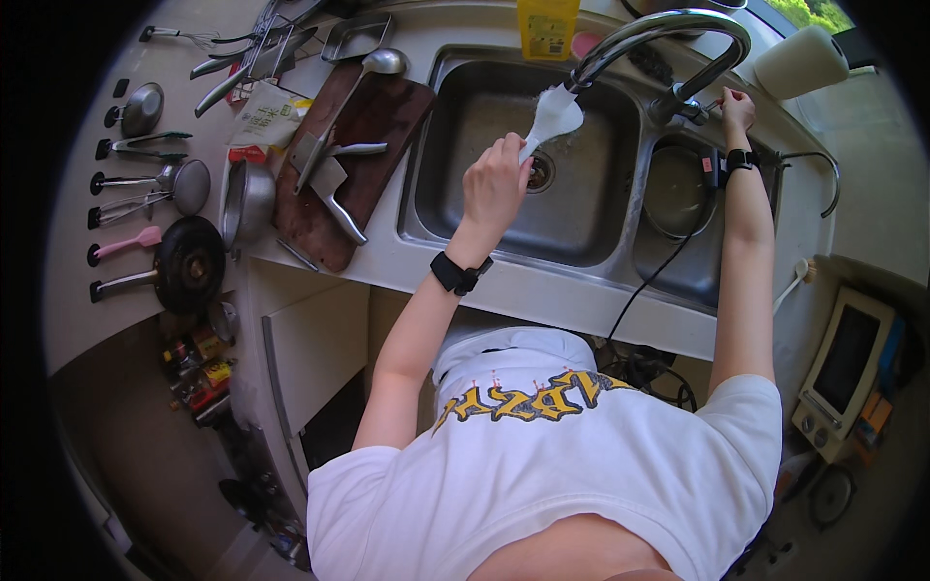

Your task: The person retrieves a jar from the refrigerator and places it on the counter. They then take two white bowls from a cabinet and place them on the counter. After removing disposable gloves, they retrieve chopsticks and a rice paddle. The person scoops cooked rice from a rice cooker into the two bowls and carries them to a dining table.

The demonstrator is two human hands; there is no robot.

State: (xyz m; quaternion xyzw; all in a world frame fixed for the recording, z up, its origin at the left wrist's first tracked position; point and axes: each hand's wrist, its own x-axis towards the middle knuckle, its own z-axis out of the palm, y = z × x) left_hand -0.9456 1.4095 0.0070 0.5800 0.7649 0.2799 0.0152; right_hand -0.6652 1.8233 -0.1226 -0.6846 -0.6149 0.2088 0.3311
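Note:
My left hand (498, 181) grips the handle of a white rice paddle (558, 115) above the large sink basin (465, 94). The paddle's broad end is under the spout of the chrome faucet (657, 25), and water runs over it. With my right hand (737, 109) I hold the faucet's lever (710, 109) between my fingers, at the right of its base. Below the paddle lies the basin's drain (539, 173). The small basin beside it holds a round metal pan (679, 192).
Left of the sink, a wooden cutting board (392, 145) bears a ladle (385, 62), a cleaver (323, 174) and other utensils. A metal bowl (249, 200) and a black frying pan (190, 265) stand farther left. A yellow pouch (548, 29) and a paper roll (799, 64) are behind the sink.

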